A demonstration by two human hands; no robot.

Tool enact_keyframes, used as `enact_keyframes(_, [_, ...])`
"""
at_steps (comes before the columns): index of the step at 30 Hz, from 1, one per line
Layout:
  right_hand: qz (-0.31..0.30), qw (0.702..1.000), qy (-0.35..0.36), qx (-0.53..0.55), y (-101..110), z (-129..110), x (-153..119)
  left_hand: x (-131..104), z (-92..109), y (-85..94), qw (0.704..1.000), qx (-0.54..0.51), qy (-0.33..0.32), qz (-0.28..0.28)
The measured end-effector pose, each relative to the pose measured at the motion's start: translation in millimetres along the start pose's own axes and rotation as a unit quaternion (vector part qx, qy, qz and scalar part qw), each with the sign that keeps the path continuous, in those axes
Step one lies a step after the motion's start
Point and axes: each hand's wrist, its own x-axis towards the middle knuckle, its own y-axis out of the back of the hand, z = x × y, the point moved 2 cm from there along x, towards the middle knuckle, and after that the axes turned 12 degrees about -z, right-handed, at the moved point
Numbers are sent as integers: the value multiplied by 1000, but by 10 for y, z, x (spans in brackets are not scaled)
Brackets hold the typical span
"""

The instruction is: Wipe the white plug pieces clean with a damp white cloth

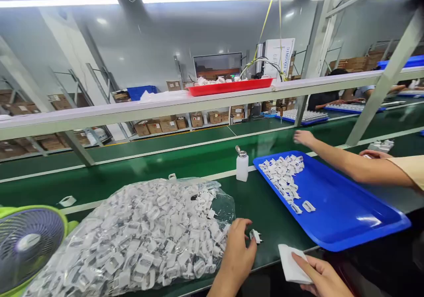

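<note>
A large clear plastic bag [142, 230] full of white plug-like pieces lies on the green work surface at the left. My left hand [239, 248] is at the bag's right edge, thumb and fingers apart and curved, beside a single white plug piece [255, 236] with metal pins. Between thumb and fingers, my right hand [318, 272] holds a folded white cloth [293, 264] in front of the table edge. To the right, a blue tray [334, 208] bears a cluster of white pieces along its left side.
A white pump bottle [242, 166] stands behind the bag and tray. A green fan [29, 244] is at the far left. Another person's arm [351, 158] reaches over the blue tray. A red tray [232, 86] sits on the raised shelf [149, 113].
</note>
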Motion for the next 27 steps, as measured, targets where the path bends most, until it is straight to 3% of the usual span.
enact_keyframes(6, [34,987,23,156,-91,-27,-131,160,-121,-75,996,21,34,-81])
enact_keyframes(15, [57,961,42,267,-86,-6,-171,204,-274,-105,994,28,58,-89])
enact_keyframes(18, [57,961,49,265,-76,11,-153,223,-248,-68,998,17,30,-52])
enact_keyframes(21, [55,963,52,261,-80,-20,-114,417,-146,-13,1000,14,-7,23])
enact_keyframes(24, [20,967,65,247,-104,-192,19,881,-20,23,993,12,2,120])
enact_keyframes(27, [-20,972,97,213,-128,-505,279,1457,73,51,973,3,53,223])
